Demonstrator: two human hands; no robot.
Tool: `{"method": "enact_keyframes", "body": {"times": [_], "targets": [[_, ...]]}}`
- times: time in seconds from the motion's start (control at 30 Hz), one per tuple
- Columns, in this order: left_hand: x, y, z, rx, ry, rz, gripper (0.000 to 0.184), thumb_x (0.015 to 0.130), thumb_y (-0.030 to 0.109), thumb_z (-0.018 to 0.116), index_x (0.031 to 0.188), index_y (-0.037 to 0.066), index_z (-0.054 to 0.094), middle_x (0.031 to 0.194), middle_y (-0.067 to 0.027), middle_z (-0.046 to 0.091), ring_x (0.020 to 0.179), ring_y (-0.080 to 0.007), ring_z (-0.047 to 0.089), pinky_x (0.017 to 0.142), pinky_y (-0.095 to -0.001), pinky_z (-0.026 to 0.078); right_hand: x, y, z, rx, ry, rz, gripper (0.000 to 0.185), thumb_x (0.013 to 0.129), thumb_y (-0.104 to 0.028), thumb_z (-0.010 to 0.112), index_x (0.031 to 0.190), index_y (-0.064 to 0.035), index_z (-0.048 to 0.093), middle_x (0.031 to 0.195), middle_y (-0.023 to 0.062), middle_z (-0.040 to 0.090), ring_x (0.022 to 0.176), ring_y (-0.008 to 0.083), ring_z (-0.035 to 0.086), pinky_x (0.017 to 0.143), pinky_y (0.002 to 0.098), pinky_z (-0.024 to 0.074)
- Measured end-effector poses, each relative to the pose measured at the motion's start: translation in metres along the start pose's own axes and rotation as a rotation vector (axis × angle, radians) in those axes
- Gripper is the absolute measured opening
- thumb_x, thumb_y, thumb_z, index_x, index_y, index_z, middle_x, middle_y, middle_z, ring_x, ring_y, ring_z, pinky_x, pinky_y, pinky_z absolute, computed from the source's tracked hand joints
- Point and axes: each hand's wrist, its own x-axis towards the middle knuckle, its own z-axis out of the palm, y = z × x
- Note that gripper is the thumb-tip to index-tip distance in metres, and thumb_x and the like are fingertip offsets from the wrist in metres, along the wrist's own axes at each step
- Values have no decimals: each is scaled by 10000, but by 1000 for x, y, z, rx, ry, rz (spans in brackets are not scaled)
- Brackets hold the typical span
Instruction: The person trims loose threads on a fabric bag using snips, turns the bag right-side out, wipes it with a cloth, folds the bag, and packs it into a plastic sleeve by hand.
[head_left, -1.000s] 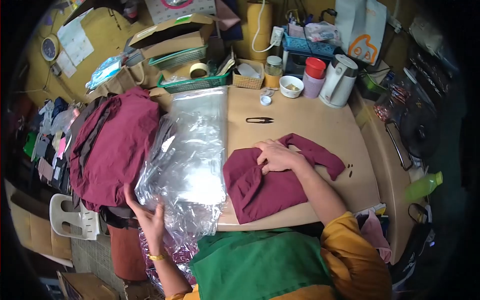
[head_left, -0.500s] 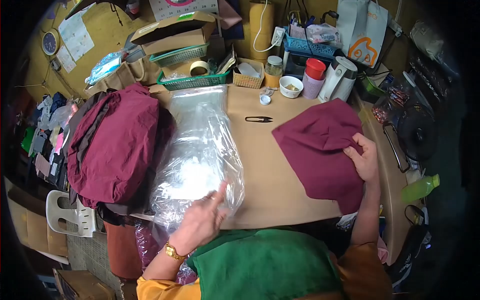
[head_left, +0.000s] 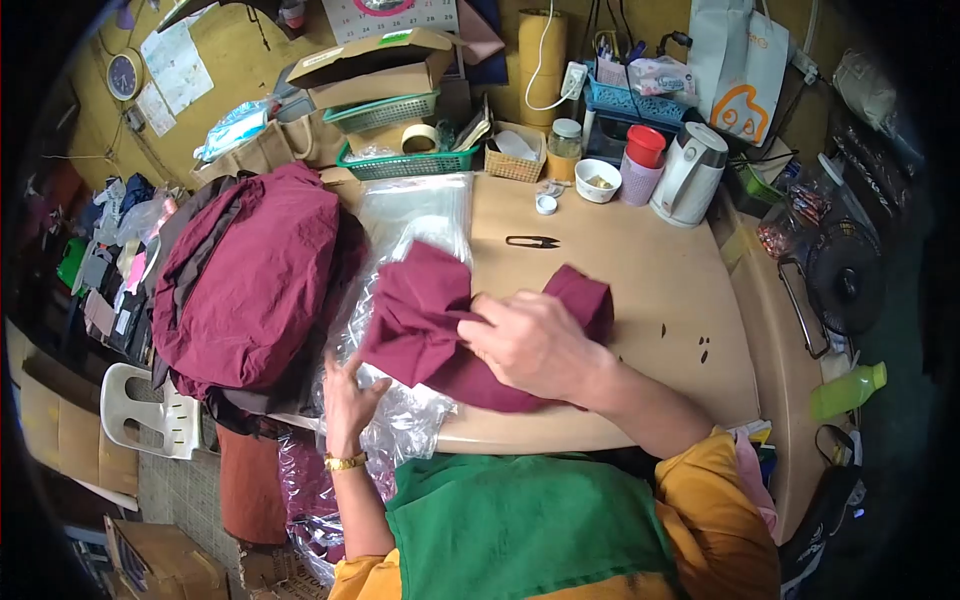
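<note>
My right hand (head_left: 525, 340) is closed on a fold of maroon cloth (head_left: 430, 310), which is bunched and partly lifted above the table. My left hand (head_left: 350, 398), fingers apart, is at the lower left of the cloth, over the edge of the clear plastic bags (head_left: 415, 205). The cloth covers part of those bags. Left of them lies a larger pile of maroon and dark garments (head_left: 250, 280). Black thread snips (head_left: 532, 242) lie flat beyond the cloth.
Along the back stand green baskets (head_left: 410, 163), a wicker basket (head_left: 515, 163), a white bowl (head_left: 597, 180), a red-lidded cup (head_left: 642, 170) and a kettle (head_left: 690, 175). Small dark bits (head_left: 704, 350) lie at the table's right. A white stool (head_left: 150, 425) stands lower left.
The maroon cloth has moved from the right side leftward over the plastic bags, held in my right hand. My left hand has shifted left, off the bags' middle.
</note>
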Motion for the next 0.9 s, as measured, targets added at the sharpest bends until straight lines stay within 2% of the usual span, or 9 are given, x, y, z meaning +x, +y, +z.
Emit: {"method": "enact_keyframes", "body": {"times": [0.13, 0.2, 0.33, 0.4, 0.47, 0.57, 0.77, 0.87, 0.9], "targets": [[6, 21, -34, -315, -209, -291, 593, 734, 27, 641, 1312, 142, 579, 1375, -256, 489, 1249, -377, 514, 1016, -421, 443, -21, 13, 34, 124, -300, 123, 89, 765, -54, 626, 821, -18, 567, 776, 138, 558, 662, 337, 642, 573, 445, 533], [21, 53, -44, -293, 164, 145, 599, 721, -22, 581, 1304, 120, 580, 1360, -204, 522, 1142, -367, 588, 960, -397, 485, -14, 15, 33, 204, -312, 164, 96, 792, -65, 634, 849, -8, 583, 812, 153, 583, 691, 361, 641, 621, 469, 532], [23, 159, -55, -100, -385, 601, 646, 753, -49, 532, 1382, 87, 473, 1348, -188, 530, 830, -343, 654, 778, -406, 550, -9, 34, 76, 460, -137, 177, 158, 799, -112, 658, 918, -16, 613, 869, 184, 615, 806, 397, 608, 751, 473, 493], [8, 195, -44, -505, -305, 963, 652, 783, -2, 539, 1414, 128, 434, 1287, -178, 553, 782, -307, 644, 691, -411, 543, 1, 43, 88, 661, -108, 363, 194, 797, -147, 659, 942, -19, 645, 865, 204, 620, 813, 390, 590, 805, 465, 476], [-7, 205, -45, -341, -130, 1040, 574, 813, 45, 525, 1375, 156, 495, 1208, -145, 563, 771, -260, 619, 662, -351, 520, -12, 65, 73, 578, 56, 447, 260, 879, -157, 685, 1048, 33, 631, 894, 158, 671, 800, 193, 617, 740, 341, 491], [-13, 152, -50, -84, 283, 527, 685, 627, 191, 799, 1276, 193, 580, 1127, -95, 517, 960, -260, 540, 803, -365, 419, -28, 86, 15, 767, 124, 696, 272, 893, -153, 686, 1092, 26, 639, 935, 64, 681, 843, 114, 597, 781, 304, 491], [-7, 155, -19, -611, -178, 508, 271, 739, 21, 668, 998, 25, 589, 839, -135, 588, 731, -297, 626, 635, -380, 521, -15, 83, -31, 106, 63, 618, 334, 872, -202, 692, 1101, 34, 636, 1105, 181, 643, 1004, 293, 617, 895, 358, 471], [-2, 198, -39, -656, -108, 498, 264, 719, 29, 699, 942, 10, 560, 1031, -175, 540, 680, -285, 621, 602, -366, 525, -10, 48, -40, -580, 70, 284, 277, 830, -152, 679, 1055, -2, 619, 1061, 149, 597, 874, 296, 582, 798, 375, 454], [1, 201, -40, -659, -109, 497, 264, 719, 29, 699, 942, 10, 560, 1031, -175, 540, 680, -285, 621, 602, -366, 525, -19, 44, -38, -181, -183, 316, 228, 849, -167, 637, 1031, -29, 641, 1129, 151, 576, 955, 296, 567, 859, 366, 433]]}}
